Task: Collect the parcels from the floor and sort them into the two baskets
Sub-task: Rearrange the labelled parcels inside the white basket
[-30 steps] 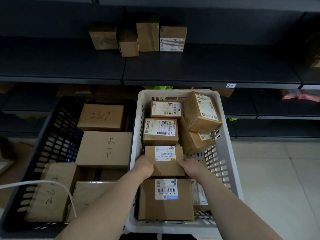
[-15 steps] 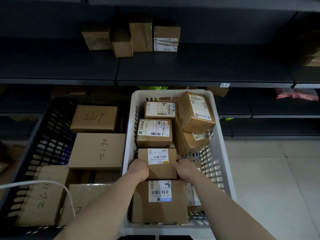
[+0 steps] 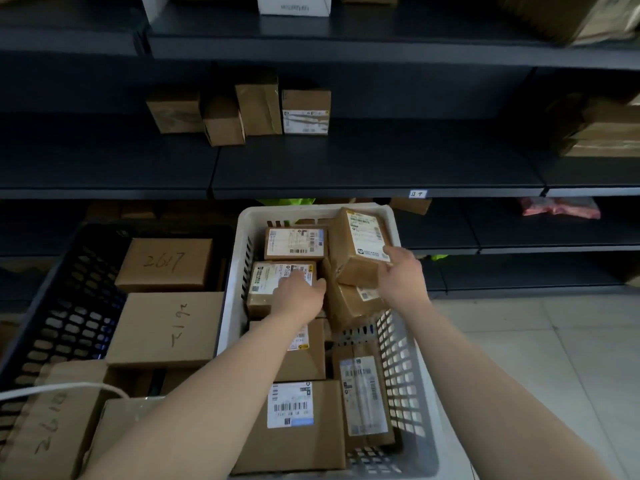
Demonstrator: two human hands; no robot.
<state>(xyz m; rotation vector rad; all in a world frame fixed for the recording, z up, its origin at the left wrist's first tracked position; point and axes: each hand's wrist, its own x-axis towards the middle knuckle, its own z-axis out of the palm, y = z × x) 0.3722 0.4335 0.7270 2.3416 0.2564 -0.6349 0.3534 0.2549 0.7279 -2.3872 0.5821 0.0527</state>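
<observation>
1. The right fingers (image 3: 398, 253) curl round the near corner of a tilted box (image 3: 356, 247). The right hand (image 3: 398, 278) grips it.
2. The tilted box is at 1 o'clock in the white basket (image 3: 242, 258). It leans on a low box (image 3: 349, 306) under it.
3. The left fingers (image 3: 282, 284) lie flat on top of the middle box (image 3: 263, 292), with the thumb sticking out. The left hand (image 3: 301, 294) rests there and does not grip. It looks blurry.
4. The middle box is at 11 o'clock in the white basket, packed tight between other boxes.
5. A back box (image 3: 294, 242) sits at 12 o'clock. A big box (image 3: 294, 431) fills 6 o'clock. A thin box (image 3: 363, 396) stands by the wall at 5 o'clock.
6. The black basket (image 3: 69, 306) is just beside the white one, at 9 o'clock. It holds bigger boxes with numbers written on them.
7. A white cord (image 3: 69, 388) crosses the black basket at 8 o'clock.
8. Dark shelves (image 3: 381, 168) stand at 12 o'clock, with four small boxes (image 3: 242, 112) on one.
9. A pink bag (image 3: 561, 206) lies at 2 o'clock.
</observation>
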